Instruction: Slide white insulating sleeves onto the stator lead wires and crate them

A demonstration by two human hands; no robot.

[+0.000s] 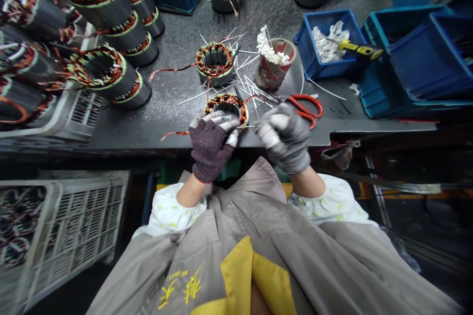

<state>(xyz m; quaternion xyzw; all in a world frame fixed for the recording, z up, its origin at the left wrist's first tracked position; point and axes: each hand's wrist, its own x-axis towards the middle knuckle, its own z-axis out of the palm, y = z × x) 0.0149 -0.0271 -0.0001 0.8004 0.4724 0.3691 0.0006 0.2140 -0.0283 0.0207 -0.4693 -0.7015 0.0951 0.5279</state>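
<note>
My left hand (212, 145), in a dark purple knit glove with white fingertips, grips the near rim of a copper-wound motor stator (244, 110). Its fingers reach over the stator's opening and hide part of the windings. To the right, my right hand (284, 135) in a grey glove is slightly blurred. Its fingers pinch a thin white tube (248, 126) that points left at the stator's rim. A second stator (216, 78) stands just behind, with a copper lead trailing left. Loose white tubes (242, 76) lie scattered around both. Red-handled scissors (312, 108) lie beside my right hand.
A worn cup (271, 71) full of white tubes stands behind my hands. A blue bin (321, 71) holds white pieces and a yellow-handled tool (360, 50). More bins (380, 93) are at right. Stacked stators (138, 51) crowd the left, and a white crate (88, 216) stands below.
</note>
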